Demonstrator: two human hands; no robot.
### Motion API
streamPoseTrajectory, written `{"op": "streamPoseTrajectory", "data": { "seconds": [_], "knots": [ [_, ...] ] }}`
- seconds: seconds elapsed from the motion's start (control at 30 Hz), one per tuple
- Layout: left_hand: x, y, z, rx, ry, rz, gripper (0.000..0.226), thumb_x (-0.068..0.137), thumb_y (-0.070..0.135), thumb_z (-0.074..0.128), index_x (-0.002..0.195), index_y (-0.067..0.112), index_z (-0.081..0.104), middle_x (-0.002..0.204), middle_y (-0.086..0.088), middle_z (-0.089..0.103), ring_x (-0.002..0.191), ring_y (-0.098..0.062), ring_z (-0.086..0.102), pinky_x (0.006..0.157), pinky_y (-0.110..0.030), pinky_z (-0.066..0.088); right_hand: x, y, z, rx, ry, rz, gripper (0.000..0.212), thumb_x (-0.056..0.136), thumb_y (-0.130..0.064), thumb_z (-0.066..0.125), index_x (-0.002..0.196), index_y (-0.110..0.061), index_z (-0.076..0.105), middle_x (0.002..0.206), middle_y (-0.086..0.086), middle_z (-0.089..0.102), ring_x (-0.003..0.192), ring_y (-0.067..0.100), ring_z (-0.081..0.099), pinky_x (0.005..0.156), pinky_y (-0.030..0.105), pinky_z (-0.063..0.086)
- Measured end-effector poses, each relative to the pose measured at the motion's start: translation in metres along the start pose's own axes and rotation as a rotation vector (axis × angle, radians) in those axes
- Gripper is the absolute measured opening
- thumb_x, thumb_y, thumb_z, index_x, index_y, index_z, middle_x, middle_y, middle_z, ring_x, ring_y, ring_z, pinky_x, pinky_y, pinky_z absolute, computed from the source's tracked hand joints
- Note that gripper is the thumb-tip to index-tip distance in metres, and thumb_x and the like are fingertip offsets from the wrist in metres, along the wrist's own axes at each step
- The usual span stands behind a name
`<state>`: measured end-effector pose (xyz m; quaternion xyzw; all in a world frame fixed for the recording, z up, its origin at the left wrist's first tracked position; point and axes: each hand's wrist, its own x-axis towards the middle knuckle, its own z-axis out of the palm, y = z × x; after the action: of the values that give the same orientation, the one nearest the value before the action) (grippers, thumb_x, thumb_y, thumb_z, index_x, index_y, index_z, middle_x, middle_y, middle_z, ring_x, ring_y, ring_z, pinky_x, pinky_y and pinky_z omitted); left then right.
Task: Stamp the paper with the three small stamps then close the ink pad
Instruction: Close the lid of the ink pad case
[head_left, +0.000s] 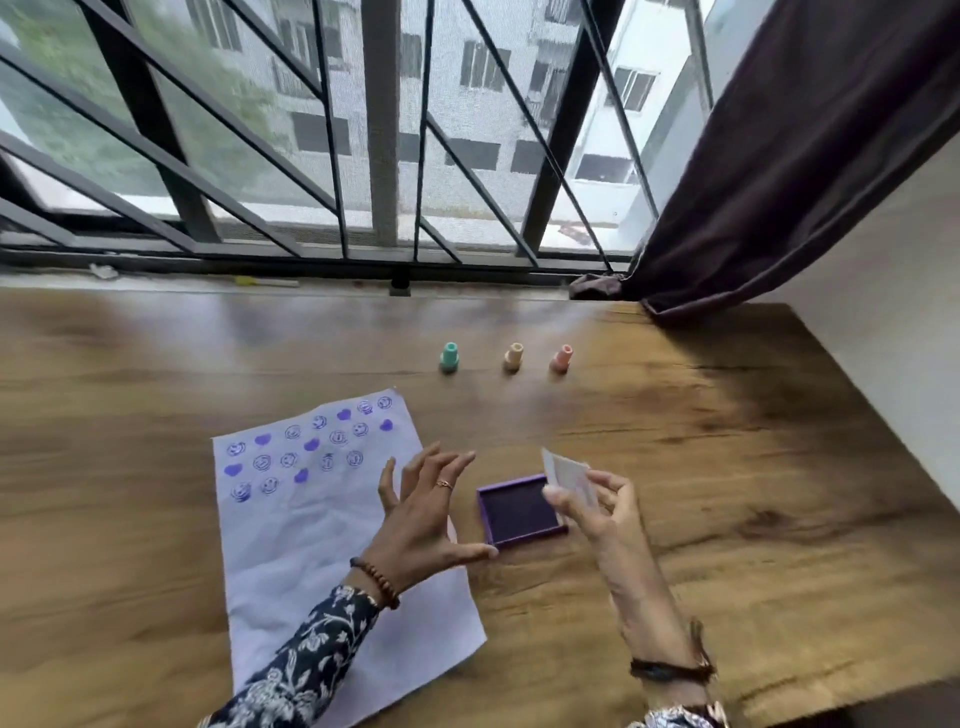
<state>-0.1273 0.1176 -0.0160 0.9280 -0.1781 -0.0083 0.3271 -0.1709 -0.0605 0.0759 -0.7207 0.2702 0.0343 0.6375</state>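
Ink pad (521, 512) uncovered; right fingers (561, 496) pinched on seemingly its lid (569, 480), left fingers (441, 467) splayed, empty.

Paper (332, 525) flat on table (727, 467), left of ink pad (519, 512). Three stamps (512, 356) in row behind both, upright, well apart from pad. Left hand (423, 512) over paper's right edge. Right hand (597, 506) with lid (569, 475) above pad's right side.

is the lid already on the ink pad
No, the ink pad lies open while the right hand holds the lid above it.
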Motion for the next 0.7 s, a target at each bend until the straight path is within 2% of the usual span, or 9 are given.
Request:
{"op": "streamPoseTrajectory", "data": {
  "seconds": [0.1,0.23,0.4,0.7],
  "knots": [
    [-0.003,-0.011,0.009,0.046,-0.062,-0.026,0.094,0.06,0.066,0.064,0.136,0.029,0.024,0.138,0.007,0.034,0.138,-0.011,0.005,0.107,-0.039,-0.019,0.004,0.027,0.015,-0.352,0.156,-0.098,0.07,0.055,-0.031,0.084,0.11,-0.02,0.041,0.121,0.01,0.042,0.113,0.022,0.037,0.09,0.033,0.038],
    [-0.003,-0.01,0.018,0.018,-0.075,-0.046,0.079,0.065,0.063,0.062,0.131,0.031,0.033,0.135,0.006,0.037,0.137,-0.011,0.01,0.106,-0.042,-0.019,0.005,0.046,0.033,-0.566,0.227,-0.152,0.079,0.052,-0.024,0.086,0.116,-0.014,0.041,0.125,0.015,0.045,0.118,0.029,0.036,0.094,0.035,0.033],
    [-0.001,-0.008,0.019,0.036,-0.056,-0.048,0.068,0.068,0.064,0.057,0.125,0.032,0.039,0.132,0.006,0.04,0.136,-0.012,0.016,0.105,-0.043,-0.019,0.009,0.048,0.042,-0.637,0.221,-0.093,0.091,0.049,-0.025,0.086,0.124,-0.013,0.036,0.13,0.017,0.044,0.122,0.032,0.036,0.098,0.038,0.032],
    [-0.003,-0.007,0.018,0.11,-0.072,-0.047,0.073,0.067,0.073,0.046,0.127,0.032,0.039,0.133,0.007,0.041,0.137,-0.014,0.017,0.104,-0.044,-0.02,0.011,0.049,0.046,-0.68,0.252,-0.024,0.093,0.051,-0.026,0.085,0.127,-0.017,0.034,0.132,0.017,0.042,0.125,0.03,0.032,0.094,0.035,0.03]
  ]
}}
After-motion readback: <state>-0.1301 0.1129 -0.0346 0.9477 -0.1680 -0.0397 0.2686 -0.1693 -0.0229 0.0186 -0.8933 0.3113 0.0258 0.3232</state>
